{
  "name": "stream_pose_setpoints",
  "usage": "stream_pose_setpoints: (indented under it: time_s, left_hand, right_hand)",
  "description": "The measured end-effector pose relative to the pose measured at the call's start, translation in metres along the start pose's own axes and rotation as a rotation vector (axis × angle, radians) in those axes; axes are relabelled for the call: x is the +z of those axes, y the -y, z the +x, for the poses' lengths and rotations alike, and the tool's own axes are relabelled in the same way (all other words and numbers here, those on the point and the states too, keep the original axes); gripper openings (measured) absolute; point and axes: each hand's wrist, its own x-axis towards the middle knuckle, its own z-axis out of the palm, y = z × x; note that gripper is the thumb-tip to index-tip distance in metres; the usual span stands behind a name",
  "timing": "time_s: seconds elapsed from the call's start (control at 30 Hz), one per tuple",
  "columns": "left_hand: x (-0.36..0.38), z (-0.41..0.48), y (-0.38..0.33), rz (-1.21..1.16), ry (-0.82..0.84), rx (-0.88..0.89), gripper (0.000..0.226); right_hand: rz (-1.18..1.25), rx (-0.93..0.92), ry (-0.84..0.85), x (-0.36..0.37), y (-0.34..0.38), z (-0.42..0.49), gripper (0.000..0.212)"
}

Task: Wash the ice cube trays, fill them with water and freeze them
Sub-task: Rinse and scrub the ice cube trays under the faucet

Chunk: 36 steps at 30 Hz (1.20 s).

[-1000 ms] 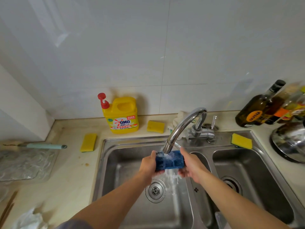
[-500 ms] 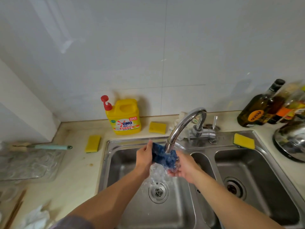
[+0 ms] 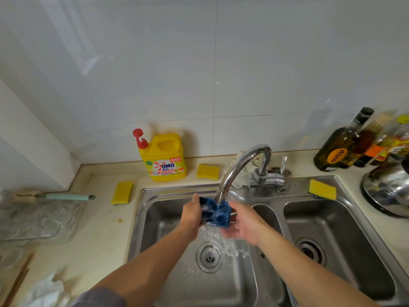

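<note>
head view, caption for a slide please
Left hand and right hand hold a blue ice cube tray under the running tap, above the sink

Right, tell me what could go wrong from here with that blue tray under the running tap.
1. The blue ice cube tray is wet and held only by its ends, between the left hand and the right hand. It could slip and drop into the sink basin.
2. Water from the faucet hits the tray close under the spout and sprays below it, so some may splash onto the counter.
</note>
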Motion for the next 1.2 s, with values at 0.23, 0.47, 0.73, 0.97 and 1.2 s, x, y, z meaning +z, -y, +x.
stream_pose_setpoints:
  time_s: [0.23, 0.47, 0.73, 0.97, 1.2]
  left_hand:
    - [-0.004, -0.012, 0.019, 0.146, 0.074, 0.142, 0.045]
    - [-0.008, -0.017, 0.032, 0.248, 0.175, 0.117, 0.053]
    - [-0.016, -0.007, 0.055, 0.606, 0.160, 0.057, 0.031]
    - [-0.005, -0.009, 0.060, 0.956, 0.248, 0.183, 0.030]
    - [0.016, -0.029, 0.059, 1.127, 0.230, 0.266, 0.036]
  right_hand:
    - [0.055, 0.091, 0.124, -0.011, -0.026, -0.003, 0.052]
    - [-0.356, -0.134, -0.043, -0.021, -0.034, -0.007, 0.026]
    - [-1.009, -0.710, -0.427, -0.044, -0.050, -0.019, 0.028]
    - [-0.923, -0.983, -0.580, -0.068, -0.035, -0.049, 0.034]
    - [-0.813, -1.246, -0.637, -0.098, -0.024, -0.063, 0.037]
